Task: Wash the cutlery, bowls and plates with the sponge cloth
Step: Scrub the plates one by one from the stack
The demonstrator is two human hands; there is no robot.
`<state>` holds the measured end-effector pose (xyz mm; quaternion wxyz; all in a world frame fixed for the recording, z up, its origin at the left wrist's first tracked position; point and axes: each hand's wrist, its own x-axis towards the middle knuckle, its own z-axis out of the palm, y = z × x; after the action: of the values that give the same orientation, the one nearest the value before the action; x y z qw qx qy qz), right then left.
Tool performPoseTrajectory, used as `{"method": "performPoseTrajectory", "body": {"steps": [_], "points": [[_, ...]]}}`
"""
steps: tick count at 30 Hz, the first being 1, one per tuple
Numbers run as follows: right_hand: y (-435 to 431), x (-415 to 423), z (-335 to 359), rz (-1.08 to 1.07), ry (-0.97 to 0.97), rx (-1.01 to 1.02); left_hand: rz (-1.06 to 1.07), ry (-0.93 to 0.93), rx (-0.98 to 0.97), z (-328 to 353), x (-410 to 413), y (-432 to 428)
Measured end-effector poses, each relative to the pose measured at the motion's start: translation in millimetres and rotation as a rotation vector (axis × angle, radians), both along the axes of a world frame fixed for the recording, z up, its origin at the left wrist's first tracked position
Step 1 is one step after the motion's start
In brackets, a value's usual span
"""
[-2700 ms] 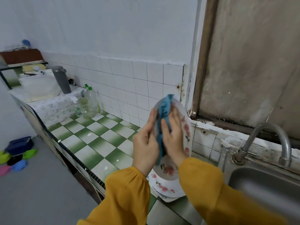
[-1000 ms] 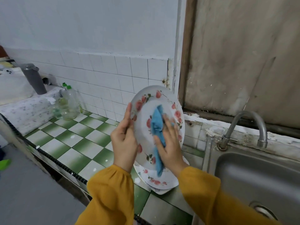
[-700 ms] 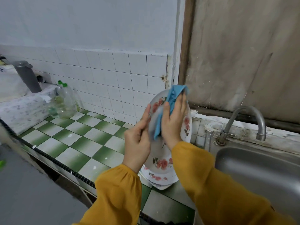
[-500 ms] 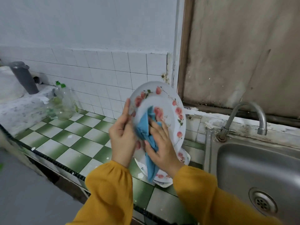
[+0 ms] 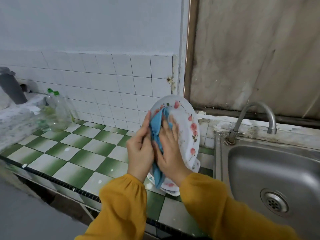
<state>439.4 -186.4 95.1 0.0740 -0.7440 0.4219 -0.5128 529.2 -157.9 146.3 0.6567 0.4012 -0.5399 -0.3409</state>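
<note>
A white plate with pink flowers stands almost upright in the air above the counter. My left hand grips its left rim. My right hand presses a blue sponge cloth flat against the plate's face, fingers spread; the cloth's tail hangs down below my wrist. Under the raised plate lies a stack of flowered plates on the counter, mostly hidden by my arms.
A steel sink with a drain and a curved tap is at the right. The green-and-white tiled counter stretches left, with clear bottles and a grey container at its far end.
My right hand and the cloth have slid from the plate's middle up to its upper left. The plate has turned a little more edge-on, and the view has shifted left.
</note>
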Motion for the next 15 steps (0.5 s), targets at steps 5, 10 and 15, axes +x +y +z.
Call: {"method": "performPoseTrajectory", "body": {"steps": [5,10,15], "points": [[-14,-55,-49,-0.068,0.056,0.120,-0.008,0.239,0.071,7,13,-11],[-47,-82,-9,-0.455,-0.237,0.263,-0.114,0.131,0.098,5,-2,-6],[-24,-46,19,-0.219,-0.266,0.152,-0.129,-0.083,0.042,6,-29,5]]}}
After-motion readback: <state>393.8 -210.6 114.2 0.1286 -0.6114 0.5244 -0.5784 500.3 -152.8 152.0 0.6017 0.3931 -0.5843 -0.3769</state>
